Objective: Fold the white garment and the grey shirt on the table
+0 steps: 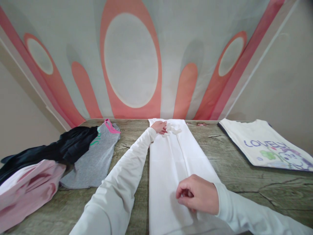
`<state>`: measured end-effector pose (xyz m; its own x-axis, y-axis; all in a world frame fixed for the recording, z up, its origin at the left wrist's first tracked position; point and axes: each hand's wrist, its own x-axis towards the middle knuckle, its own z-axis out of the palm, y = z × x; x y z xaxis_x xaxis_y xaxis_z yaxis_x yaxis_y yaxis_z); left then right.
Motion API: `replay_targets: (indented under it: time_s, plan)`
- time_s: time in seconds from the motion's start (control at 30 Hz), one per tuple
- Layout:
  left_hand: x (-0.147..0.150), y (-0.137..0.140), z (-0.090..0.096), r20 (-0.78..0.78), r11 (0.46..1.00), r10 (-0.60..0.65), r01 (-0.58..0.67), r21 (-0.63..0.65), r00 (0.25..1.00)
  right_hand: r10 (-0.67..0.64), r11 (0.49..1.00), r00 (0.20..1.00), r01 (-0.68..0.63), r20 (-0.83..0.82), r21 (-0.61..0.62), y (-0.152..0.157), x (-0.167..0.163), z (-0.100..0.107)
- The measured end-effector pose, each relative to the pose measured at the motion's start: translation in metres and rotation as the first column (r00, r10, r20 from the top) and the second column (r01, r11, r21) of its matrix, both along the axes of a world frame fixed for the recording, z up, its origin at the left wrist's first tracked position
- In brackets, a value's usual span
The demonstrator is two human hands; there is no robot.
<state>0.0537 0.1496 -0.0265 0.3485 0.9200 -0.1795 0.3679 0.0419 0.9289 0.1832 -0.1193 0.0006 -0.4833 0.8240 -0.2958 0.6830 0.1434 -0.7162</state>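
A long white garment [161,169] lies flat in a narrow strip down the middle of the table, its fabric finely ribbed. Near its far end is a small gathered ruffle [173,129], from which two thin raised lines, cords or creases, run toward me. My left hand [159,127] reaches to that far end and rests beside the ruffle, its fingers loosely apart. Over the near part, my right hand [199,194] is closed, with fingers curled toward the thumb. Whatever may be between those fingertips is hidden.
On the left of the wooden table [132,143] lie a grey shirt [97,163] with pink neckline, a black garment [56,148] and a pink garment [34,192]. A folded cream shirt [259,137] with printed lettering lies at right. A patterned backdrop [168,58] stands behind.
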Motion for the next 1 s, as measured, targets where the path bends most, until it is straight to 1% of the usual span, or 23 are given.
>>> replay_targets:
  time_s: [0.17,0.3,0.47,0.57,0.67,0.77,0.87,1.0]
  plan:
    - [0.003,0.0,-0.001,0.01,0.998,-0.024,0.023,0.067,1.0,0.06,0.998,0.998,-0.06,0.033,-0.025,-0.001,0.002,0.001]
    - [0.001,0.002,-0.001,0.019,0.988,-0.048,0.044,0.151,0.999,0.108,0.994,0.994,-0.108,0.032,-0.009,-0.002,0.003,0.004]
    - [-0.01,0.01,0.0,-0.05,0.947,-0.091,0.102,0.304,0.995,0.153,0.988,0.988,-0.154,0.018,0.013,-0.002,0.006,0.005]
    - [-0.015,0.015,0.0,-0.122,0.915,-0.076,0.118,0.386,0.99,0.178,0.984,0.984,-0.178,-0.007,-0.003,-0.002,0.008,0.005]
    - [-0.02,0.019,-0.001,-0.209,0.892,-0.022,0.113,0.437,0.978,0.188,0.981,0.981,-0.19,-0.042,-0.033,-0.002,0.009,0.005]
    - [-0.029,0.023,-0.001,-0.312,0.878,0.07,0.09,0.47,0.947,0.181,0.98,0.982,-0.185,-0.06,-0.074,-0.002,0.009,0.003]
    - [-0.044,0.027,0.001,-0.421,0.873,0.189,0.045,0.486,0.887,0.154,0.976,0.985,-0.163,-0.076,-0.145,-0.002,0.008,-0.001]
    - [-0.064,0.03,0.006,-0.544,0.873,0.32,-0.019,0.487,0.776,0.112,0.97,0.988,-0.132,-0.107,-0.204,-0.003,0.007,-0.005]
